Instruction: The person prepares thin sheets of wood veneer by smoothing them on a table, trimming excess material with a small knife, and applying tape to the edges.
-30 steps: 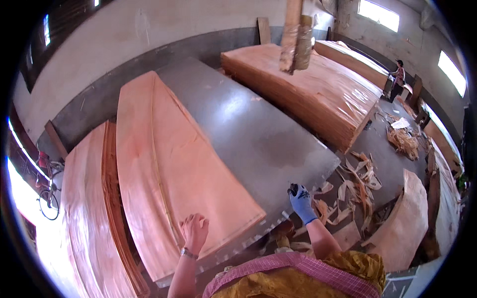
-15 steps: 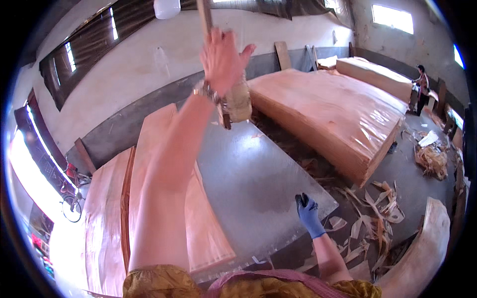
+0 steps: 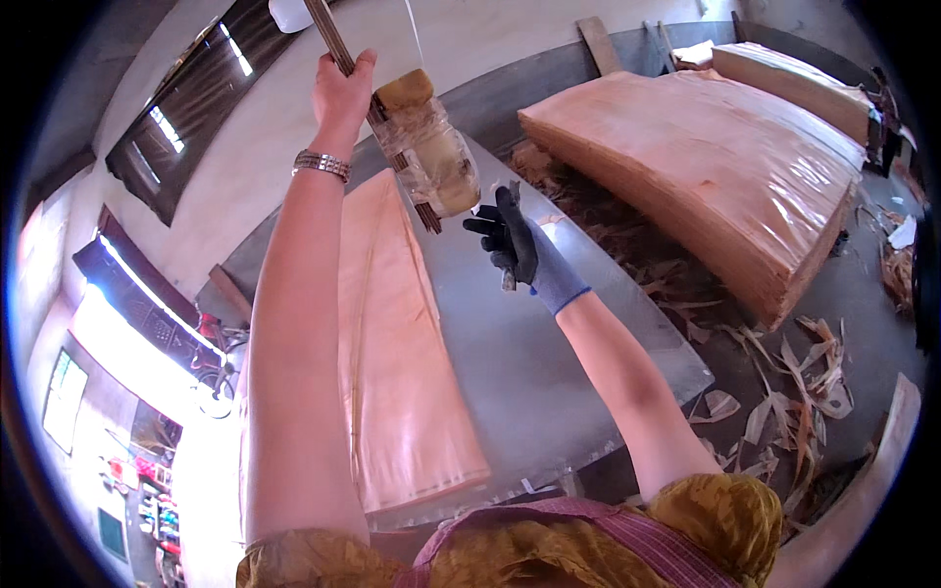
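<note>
My left hand point(image 3: 343, 95), bare with a metal watch band at the wrist, is raised and wrapped round a layered wooden bar point(image 3: 331, 37). Against the bar's lower part sits a yellowish block point(image 3: 431, 157) bound in clear plastic. My right hand point(image 3: 515, 243), in a blue-grey glove with black palm and fingers, is just right of the block's lower end, apart from it. Its fingers are curled, and a small greyish piece point(image 3: 509, 280) pokes out below them; its kind is unclear. Beneath both hands lies a smooth grey sheet-topped table point(image 3: 549, 392).
Pale orange wood veneer sheets point(image 3: 407, 392) lie on the table's left. A tall veneer stack point(image 3: 686, 167) stands at the right, another stack point(image 3: 794, 83) behind it. Veneer scraps point(image 3: 784, 392) litter the floor. A curved pale sheet point(image 3: 863, 490) is at lower right; a bicycle point(image 3: 214, 387) stands left.
My left hand has shifted left, its fingers now round the bar instead of spread. My right hand has risen from the table's near right corner to the plastic-bound block. The view has turned somewhat.
</note>
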The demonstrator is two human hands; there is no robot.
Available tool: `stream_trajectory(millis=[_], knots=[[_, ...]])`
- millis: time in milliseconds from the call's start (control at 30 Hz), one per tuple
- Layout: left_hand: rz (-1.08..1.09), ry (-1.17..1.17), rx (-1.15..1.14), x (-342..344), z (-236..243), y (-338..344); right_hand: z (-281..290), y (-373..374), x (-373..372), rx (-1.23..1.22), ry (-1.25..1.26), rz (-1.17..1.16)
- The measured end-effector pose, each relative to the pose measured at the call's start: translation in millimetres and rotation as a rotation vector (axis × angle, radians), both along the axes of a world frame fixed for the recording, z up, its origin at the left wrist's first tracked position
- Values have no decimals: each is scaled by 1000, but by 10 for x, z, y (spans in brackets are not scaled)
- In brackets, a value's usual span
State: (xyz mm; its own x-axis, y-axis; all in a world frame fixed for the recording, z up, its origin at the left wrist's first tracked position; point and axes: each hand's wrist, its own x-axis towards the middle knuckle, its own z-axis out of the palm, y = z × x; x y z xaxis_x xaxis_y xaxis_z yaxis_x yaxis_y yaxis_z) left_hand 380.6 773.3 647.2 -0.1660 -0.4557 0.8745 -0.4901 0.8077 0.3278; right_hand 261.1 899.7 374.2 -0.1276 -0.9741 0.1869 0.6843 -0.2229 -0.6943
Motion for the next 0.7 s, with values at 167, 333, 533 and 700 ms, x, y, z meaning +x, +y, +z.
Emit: stream_trajectory(millis=[167,333,533,700], knots=[[-107,-63,64,108,-1,155,-71,-175,95,-146,-59,10],[-75,-75,-8,186,10,207,-209,-324,-17,-66,-75,52],[-114,-89,-16,218,32,261,-323,-410,-222,-115,-160,-29],[-201,-63,55,213,8,377,-375,-372,-450,-105,-140,2]])
